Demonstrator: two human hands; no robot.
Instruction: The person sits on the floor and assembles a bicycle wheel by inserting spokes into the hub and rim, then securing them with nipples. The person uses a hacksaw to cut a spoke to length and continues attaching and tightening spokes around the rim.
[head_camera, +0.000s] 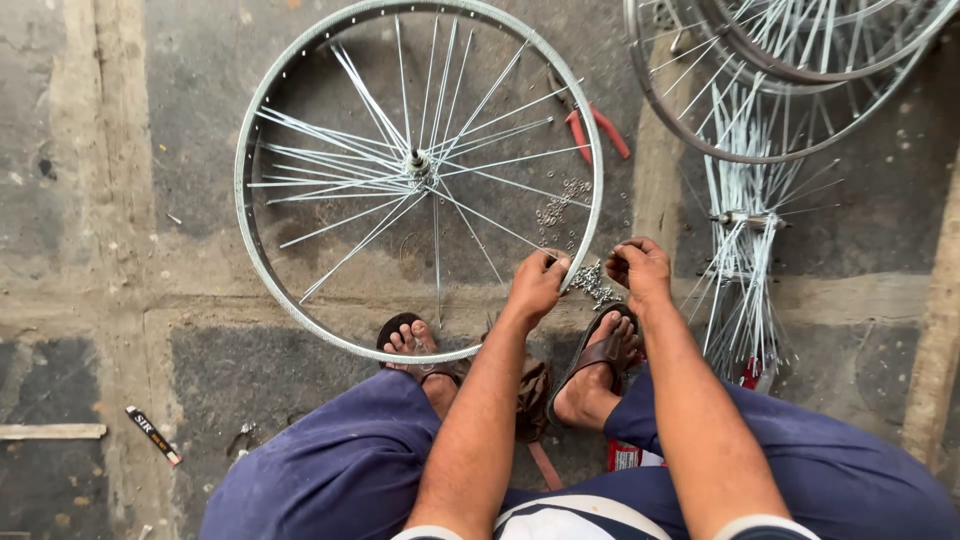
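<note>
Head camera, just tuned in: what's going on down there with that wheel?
A person sits on the floor with a bicycle wheel rim lying flat in front of their sandalled feet. The left hand grips the rim at its near right edge, where a spoke meets it. The right hand hovers beside it, fingers pinched above a small pile of spoke nipples. Several spokes hang loose from the hub. Red-handled pliers, more rims and a bundle of spokes lie nearby.
</note>
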